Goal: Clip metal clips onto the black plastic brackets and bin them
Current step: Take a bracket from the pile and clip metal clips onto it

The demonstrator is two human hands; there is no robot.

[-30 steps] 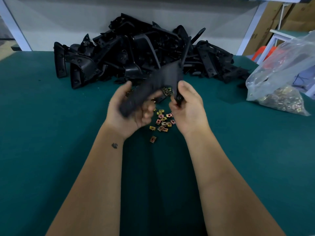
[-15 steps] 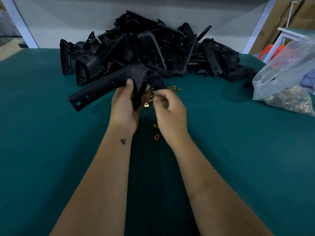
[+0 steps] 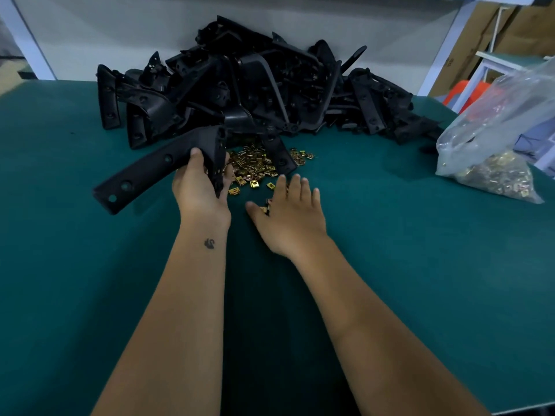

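Gripping a black plastic bracket (image 3: 162,166) above the green table (image 3: 390,250), left hand (image 3: 199,187), right hand (image 3: 289,214) spread flat over loose metal clips (image 3: 255,166), bracket pile (image 3: 255,85) behind

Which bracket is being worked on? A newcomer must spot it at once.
Find the heap of black brackets at the back of the green table. Just in front, the left hand grips one black bracket. Unlike its neighbours, it is lifted clear of the heap.
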